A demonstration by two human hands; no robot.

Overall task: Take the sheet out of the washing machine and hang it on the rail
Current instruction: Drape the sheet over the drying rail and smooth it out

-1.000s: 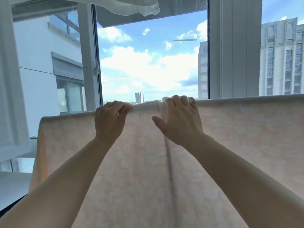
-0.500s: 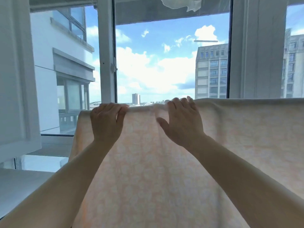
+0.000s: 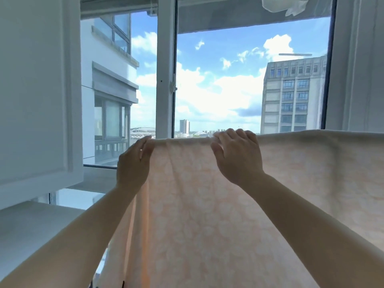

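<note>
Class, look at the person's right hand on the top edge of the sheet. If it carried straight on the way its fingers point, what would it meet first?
The right hand points up and forward over the sheet edge. Beyond it, most likely the window glass; nothing else shows in between, though depth is unclear.

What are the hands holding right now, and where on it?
Both hold the sheet along its top edge: left hand at its left end, right hand further right.
</note>
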